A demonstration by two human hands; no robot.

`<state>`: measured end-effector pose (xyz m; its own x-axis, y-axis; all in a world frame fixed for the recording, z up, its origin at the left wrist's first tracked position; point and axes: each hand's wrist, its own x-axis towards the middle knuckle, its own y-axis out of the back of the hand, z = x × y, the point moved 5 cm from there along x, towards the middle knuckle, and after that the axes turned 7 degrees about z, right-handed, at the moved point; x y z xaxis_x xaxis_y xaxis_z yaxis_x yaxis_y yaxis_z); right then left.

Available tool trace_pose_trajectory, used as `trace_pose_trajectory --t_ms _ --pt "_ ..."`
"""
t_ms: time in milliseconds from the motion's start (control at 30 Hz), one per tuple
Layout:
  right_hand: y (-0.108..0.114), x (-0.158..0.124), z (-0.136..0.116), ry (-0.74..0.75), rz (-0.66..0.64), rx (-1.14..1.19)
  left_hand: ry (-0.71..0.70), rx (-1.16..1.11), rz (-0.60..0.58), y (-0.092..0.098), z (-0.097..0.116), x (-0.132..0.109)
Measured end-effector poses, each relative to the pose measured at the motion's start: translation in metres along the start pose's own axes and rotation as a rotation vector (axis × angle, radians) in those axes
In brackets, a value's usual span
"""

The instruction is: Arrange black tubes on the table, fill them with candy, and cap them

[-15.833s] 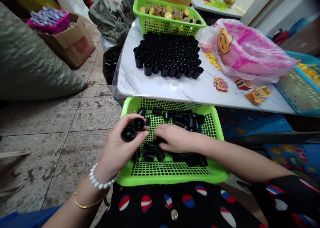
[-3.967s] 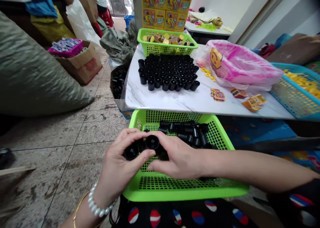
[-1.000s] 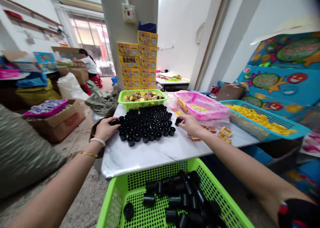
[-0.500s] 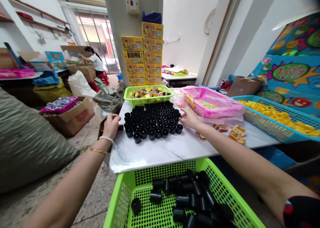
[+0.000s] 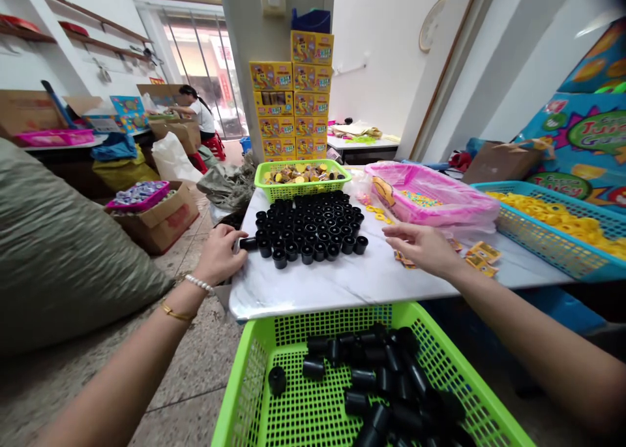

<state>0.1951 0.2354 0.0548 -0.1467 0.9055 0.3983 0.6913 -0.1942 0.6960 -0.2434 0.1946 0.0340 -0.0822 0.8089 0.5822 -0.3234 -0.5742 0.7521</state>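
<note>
Many small black caps (image 5: pixel 313 228) stand upright in a tight block on the white marble table (image 5: pixel 342 280). My left hand (image 5: pixel 220 254) rests at the table's left edge, fingers curled around one black cap (image 5: pixel 248 243) lying beside the block. My right hand (image 5: pixel 423 248) hovers open over the table to the right of the block, holding nothing, near small orange packets (image 5: pixel 482 256). Below the table, a green basket (image 5: pixel 254 382) on my lap holds several loose black caps (image 5: pixel 376 375).
A green basket of yellow pieces (image 5: pixel 303 176) stands behind the block. A pink tray in a plastic bag (image 5: pixel 430 199) and a blue basket of yellow parts (image 5: pixel 552 228) lie to the right. Stacked yellow boxes (image 5: pixel 291 107), a cardboard box (image 5: pixel 156 215) and another person (image 5: pixel 195 114) are beyond.
My right hand has drawn back from the block's right edge towards me and opened. My left hand has shifted slightly nearer with a cap. The camera has tilted a little.
</note>
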Motion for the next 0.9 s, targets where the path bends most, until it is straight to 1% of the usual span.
trace_pose_trajectory --t_ms 100,167,267,333,433,500,567,667,767,833,900 --pt "0.003 -0.012 -0.002 0.006 -0.036 0.023 -0.072 0.027 -0.049 0.003 0.012 -0.005" --pt "0.003 -0.02 -0.007 0.029 -0.048 0.049 -0.054 0.051 -0.045 0.003 0.014 -0.005" --pt "0.003 -0.037 -0.015 0.046 -0.079 0.105 0.063 0.089 -0.002 0.003 0.007 0.002" --pt "0.0 -0.051 -0.016 0.022 -0.145 0.174 0.181 0.097 0.016 0.0 -0.004 0.008" --pt "-0.003 -0.071 -0.013 -0.036 -0.231 0.263 0.333 0.061 -0.007 -0.01 -0.015 0.017" --pt "-0.005 -0.08 -0.01 -0.047 -0.25 0.273 0.373 0.008 -0.038 -0.019 -0.014 0.02" --pt "-0.006 -0.087 -0.008 -0.054 -0.256 0.262 0.379 -0.045 -0.062 -0.027 -0.01 0.022" --pt "-0.003 -0.096 -0.006 -0.07 -0.266 0.226 0.381 -0.099 -0.072 -0.03 -0.001 0.022" --pt "0.01 -0.108 -0.012 -0.064 -0.244 0.18 0.401 -0.128 -0.033 -0.02 0.011 0.014" --pt "0.02 -0.116 -0.02 -0.042 -0.236 0.164 0.413 -0.143 0.014 -0.005 0.024 0.0" --pt "0.026 -0.123 -0.03 -0.008 -0.248 0.143 0.398 -0.15 0.062 0.015 0.043 -0.021"
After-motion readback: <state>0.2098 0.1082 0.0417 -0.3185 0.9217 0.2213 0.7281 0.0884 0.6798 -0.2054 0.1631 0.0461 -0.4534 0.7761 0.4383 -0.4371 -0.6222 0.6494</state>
